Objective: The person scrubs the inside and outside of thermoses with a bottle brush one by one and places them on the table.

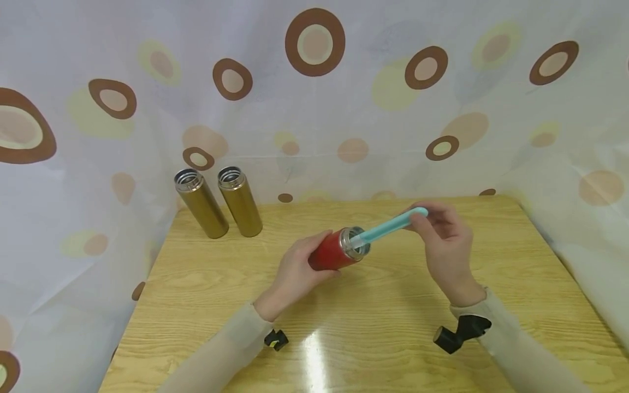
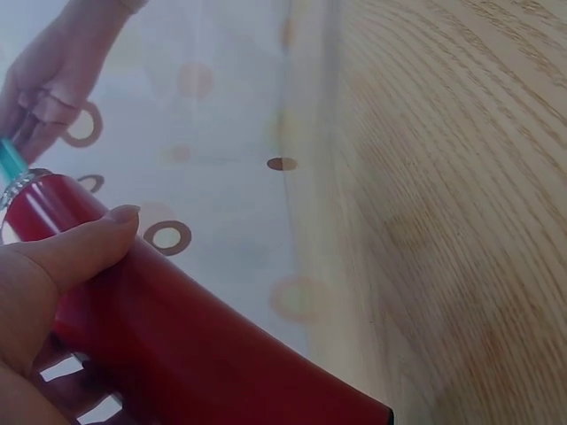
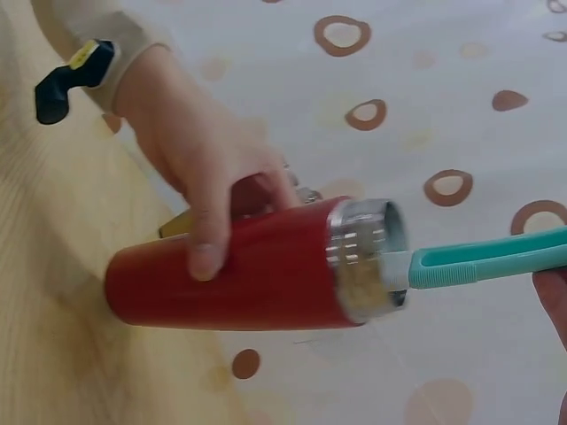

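Note:
A red vacuum flask [image 1: 330,254] with a bare steel neck is tilted above the table, its open mouth toward the right. My left hand [image 1: 296,268] grips it round the body, thumb along the near side in the left wrist view. Into the mouth runs a bottle brush [image 1: 390,225] with a teal handle [image 3: 487,259] and a whitish neck; its head is hidden inside the flask. My right hand [image 1: 446,248] pinches the far end of that handle between thumb and fingers. Only a bit of the right hand shows in the right wrist view.
Two gold flasks [image 1: 201,210] [image 1: 242,207] without lids stand upright at the back left of the wooden table [image 1: 393,338]. Behind the table hangs a white sheet [image 1: 275,125] with brown and yellow circles. Each sleeve carries a black wrist strap piece [image 1: 462,333].

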### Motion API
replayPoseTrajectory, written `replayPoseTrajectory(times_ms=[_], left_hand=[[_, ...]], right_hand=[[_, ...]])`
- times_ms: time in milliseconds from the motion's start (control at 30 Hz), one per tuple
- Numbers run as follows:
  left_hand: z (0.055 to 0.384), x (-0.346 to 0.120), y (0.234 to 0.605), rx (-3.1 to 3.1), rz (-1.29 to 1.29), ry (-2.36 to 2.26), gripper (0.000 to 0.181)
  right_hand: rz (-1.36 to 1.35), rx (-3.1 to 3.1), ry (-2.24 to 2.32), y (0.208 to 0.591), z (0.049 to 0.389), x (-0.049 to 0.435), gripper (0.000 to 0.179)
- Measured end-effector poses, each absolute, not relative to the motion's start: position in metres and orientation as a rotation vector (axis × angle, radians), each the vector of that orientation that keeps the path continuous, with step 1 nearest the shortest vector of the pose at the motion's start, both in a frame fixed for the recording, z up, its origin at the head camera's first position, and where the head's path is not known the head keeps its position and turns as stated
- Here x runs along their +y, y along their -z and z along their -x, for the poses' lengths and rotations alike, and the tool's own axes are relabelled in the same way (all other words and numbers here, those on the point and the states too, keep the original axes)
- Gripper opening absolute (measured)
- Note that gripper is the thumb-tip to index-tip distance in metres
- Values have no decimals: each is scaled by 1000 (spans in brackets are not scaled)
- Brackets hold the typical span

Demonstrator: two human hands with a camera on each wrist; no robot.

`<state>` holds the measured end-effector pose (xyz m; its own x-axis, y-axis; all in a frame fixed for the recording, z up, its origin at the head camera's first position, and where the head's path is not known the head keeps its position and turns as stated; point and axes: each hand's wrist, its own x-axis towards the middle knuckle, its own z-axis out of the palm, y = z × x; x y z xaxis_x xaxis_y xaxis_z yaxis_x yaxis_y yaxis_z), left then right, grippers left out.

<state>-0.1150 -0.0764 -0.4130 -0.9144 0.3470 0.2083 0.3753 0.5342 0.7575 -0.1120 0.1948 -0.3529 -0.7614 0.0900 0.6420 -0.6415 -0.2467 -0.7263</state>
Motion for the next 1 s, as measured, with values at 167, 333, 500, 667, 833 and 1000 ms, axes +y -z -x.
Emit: replayPoseTrajectory(times_ms=[167, 333, 500, 667, 833, 1000], left_hand=[[115, -78, 413, -2735, 605, 1375, 78], [115, -78, 413, -2730, 619, 1360, 79], [115, -76, 413, -2730, 626, 1366, 79], [116, -74, 413, -2723, 643, 1354, 80], [115, -73, 413, -2740, 628, 1365, 79], [116, -74, 413, -2740, 616, 1387, 79]], right_hand=[[-641, -1393, -2110, 342, 116, 201, 15], [-646, -1330, -2148, 343, 119, 201, 15], [-653, -1388, -2141, 353, 118, 195, 16], [-661, -1547, -2079, 363, 112, 190, 15], [-681, -1617, -2015, 366, 110, 188, 16], [-643, -1583, -1983, 355, 112, 191, 16]])
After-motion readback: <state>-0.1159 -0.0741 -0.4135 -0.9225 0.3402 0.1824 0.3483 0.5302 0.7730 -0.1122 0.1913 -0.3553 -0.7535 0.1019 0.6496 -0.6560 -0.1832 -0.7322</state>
